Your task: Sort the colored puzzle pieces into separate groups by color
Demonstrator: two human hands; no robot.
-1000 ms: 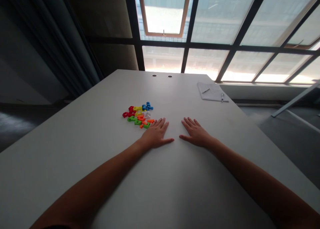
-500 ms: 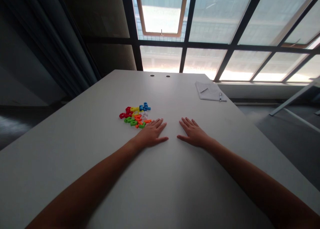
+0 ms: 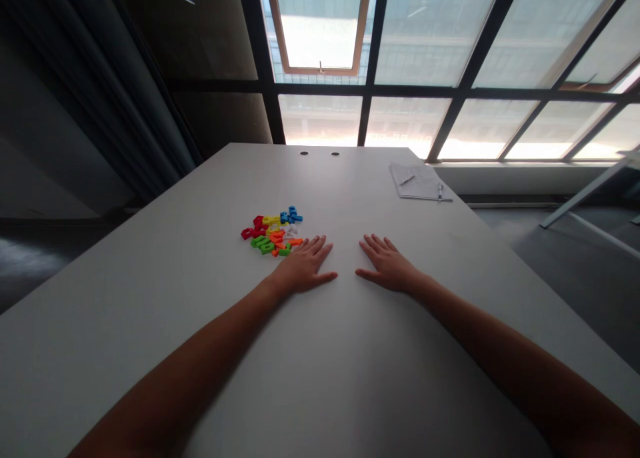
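Both grips are open. Your left hand [image 3: 303, 268] and right hand [image 3: 387, 268] lie flat on the counter [image 3: 200, 258], the left just beside colored plastic pieces [image 3: 273, 233].

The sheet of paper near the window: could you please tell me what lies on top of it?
A pen and another pen lie on the paper; its writing is too small to read, and the tabletop beneath is hidden.

Smooth plastic pieces [image 3: 273, 233] lie on a matt laminate tabletop [image 3: 165, 311], near thin paper sheets [image 3: 417, 183].
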